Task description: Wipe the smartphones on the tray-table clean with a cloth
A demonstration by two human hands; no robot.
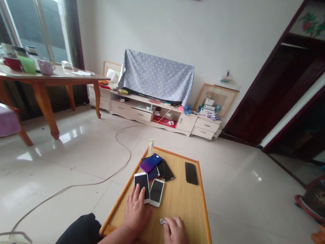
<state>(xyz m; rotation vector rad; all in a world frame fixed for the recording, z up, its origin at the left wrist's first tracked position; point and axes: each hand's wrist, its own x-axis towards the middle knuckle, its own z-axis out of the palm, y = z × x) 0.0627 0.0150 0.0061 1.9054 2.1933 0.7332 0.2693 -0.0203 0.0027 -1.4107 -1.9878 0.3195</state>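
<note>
1. From the head camera we see one low wooden table [198,209] with an orange rim, just in front of the person's knees
2. On its far left part lies a cluster of phones. Two white phones sit side by side nearest the hands: the left white phone [142,183] and the right white phone [156,191], both screen up
3. Behind them is a fanned stack with one purple phone [150,162] on top and darker phones [167,171] beneath. We count perhaps three under it, but the overlap makes this unsure
4. One black phone [191,173] lies alone, well apart to the right of the stack
5. One small bottle [150,146] stands upright at the far left corner
6. The left hand [136,210] lies flat and open, with its fingertips resting on the near end of the left white phone and gripping nothing
7. The right hand [177,236] is loosely curled and pinches one small grey cloth [163,221] against the tabletop, near the two white phones but not touching them
8. Further off we see one cable [122,144] trailing over the tiled floor, one long table [44,75] by the window and one TV cabinet [151,114] under a dotted cover
</note>
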